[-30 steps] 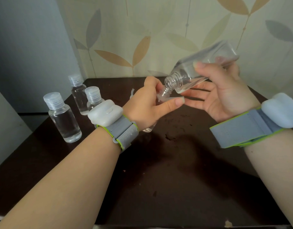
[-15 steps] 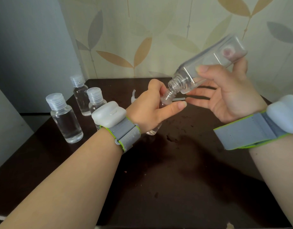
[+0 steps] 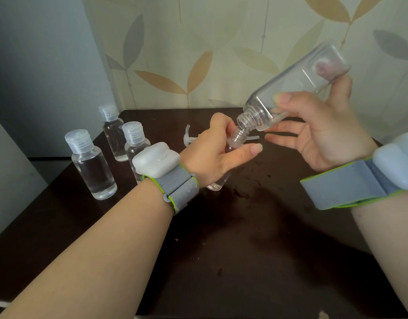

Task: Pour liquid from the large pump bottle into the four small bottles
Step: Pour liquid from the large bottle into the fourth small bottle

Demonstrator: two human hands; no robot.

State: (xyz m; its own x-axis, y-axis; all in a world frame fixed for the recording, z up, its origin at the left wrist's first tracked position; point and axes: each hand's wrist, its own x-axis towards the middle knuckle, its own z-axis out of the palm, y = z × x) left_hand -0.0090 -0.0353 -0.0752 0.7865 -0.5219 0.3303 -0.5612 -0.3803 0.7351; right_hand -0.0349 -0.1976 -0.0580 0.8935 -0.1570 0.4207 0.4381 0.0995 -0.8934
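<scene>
The fingers (image 3: 288, 99) of the right hand (image 3: 322, 132) curl over the large bottle (image 3: 297, 84), thumb up its far side, gripping it tilted neck-down; its lower fingers stretch loose beneath. The bottle's threaded mouth sits right over the open neck of the small bottle (image 3: 238, 137). The left hand (image 3: 210, 153) grips that small bottle, wrapped round it so that only the neck and a bit of the base peek out; how full it is I cannot tell. Any stream between the two mouths is too faint to make out. Behind the left hand lies the pump head (image 3: 189, 137), mostly hidden. To the left, three capped small bottles (image 3: 91, 164) stand together on the dark table (image 3: 244, 261), the middle one partly blocked by a white wrist device (image 3: 155, 161). Wet spots speckle the table near the hands.
</scene>
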